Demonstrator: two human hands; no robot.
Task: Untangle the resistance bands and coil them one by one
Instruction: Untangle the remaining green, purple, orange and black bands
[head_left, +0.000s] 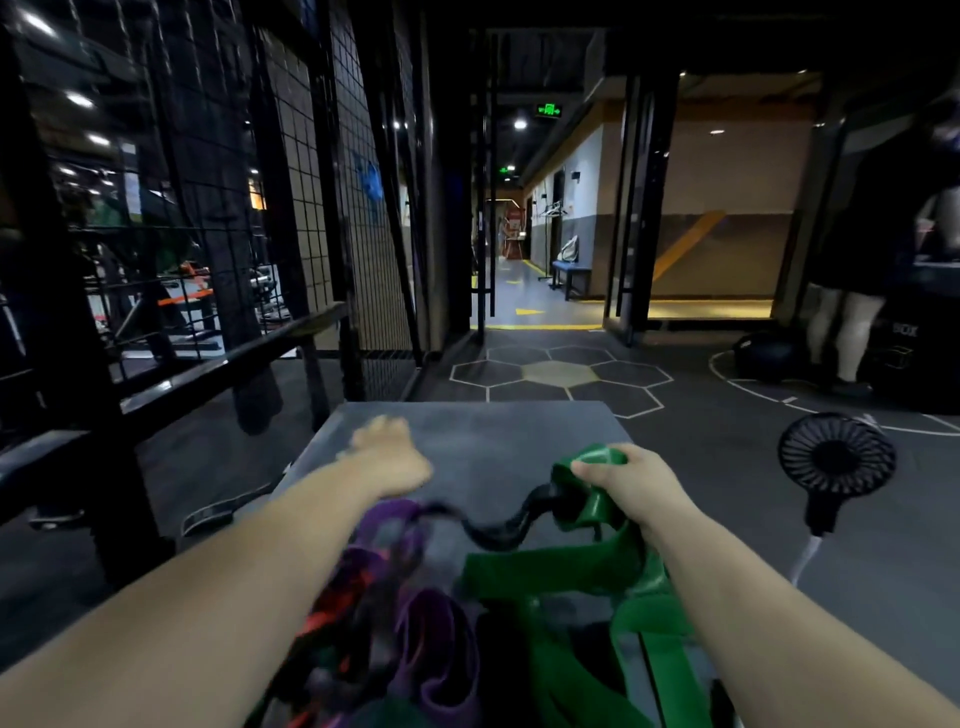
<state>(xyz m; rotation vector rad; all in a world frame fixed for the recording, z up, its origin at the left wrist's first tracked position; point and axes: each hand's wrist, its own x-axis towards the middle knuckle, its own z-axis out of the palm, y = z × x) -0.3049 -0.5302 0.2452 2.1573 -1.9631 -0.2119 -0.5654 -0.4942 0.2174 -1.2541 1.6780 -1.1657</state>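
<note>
A tangle of resistance bands lies on a grey box top (483, 431) in front of me. My right hand (623, 480) is closed on a wide green band (587, 566), holding a folded bunch of it up near the box's right side. A thin black band (498, 535) runs from that bunch leftward to a purple band (436, 639) and a red band (327, 613) heaped at the lower middle. My left hand (387, 454) is blurred, stretched out over the box top with fingers spread and nothing visible in it.
A small black fan (836, 462) on a stand sits on the floor to the right. A black metal rail and wire mesh wall (223, 358) run along the left. A person's legs (847, 332) stand at the far right. A corridor opens straight ahead.
</note>
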